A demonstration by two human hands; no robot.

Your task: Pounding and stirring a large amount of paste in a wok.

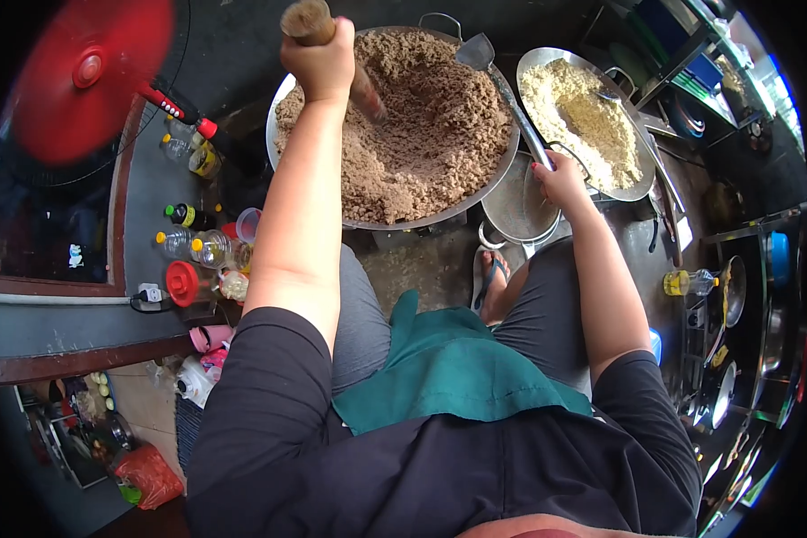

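Note:
My left hand (323, 64) is wrapped around a thick wooden pestle (366, 94), which slants down into brown crumbly food (437, 134). That food fills a large metal wok (284, 92) in front of me, with a hollow in its middle. In my right hand (563, 178) is the handle of a long metal wok spatula (518, 118). The spatula's blade rests near the wok's far right rim. Beneath my right hand sits a round mesh strainer (514, 202), apparently on a pot.
A second wok (639, 191) at right holds pale crumbly food (612, 134) and a ladle (606, 95). At left, a red fan (89, 67) spins beside several plastic bottles (212, 249) and a red-lidded jar (182, 283). Metal shelving (753, 228) stands at far right.

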